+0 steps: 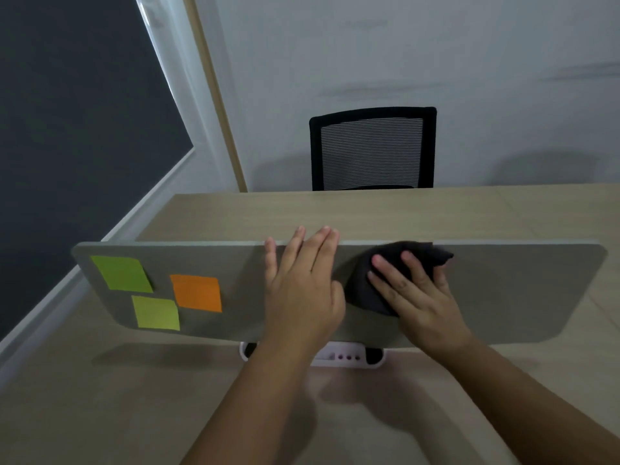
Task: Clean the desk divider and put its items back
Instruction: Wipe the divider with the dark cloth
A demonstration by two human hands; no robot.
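Note:
A grey desk divider [503,290] stands upright across the wooden desk [100,397]. Three sticky notes cling to its left part: a green note [122,273], an orange note [196,293] and a yellow-green note [156,313]. My left hand [302,286] lies flat against the panel near the middle, fingers over its top edge. My right hand [416,297] presses a dark cloth [365,290] against the panel just right of the left hand; the cloth reaches the top edge.
A white cable grommet [349,359] sits in the desk below the divider. A black mesh office chair [372,149] stands behind the far desk [369,213]. A wall with a dark window is at the left.

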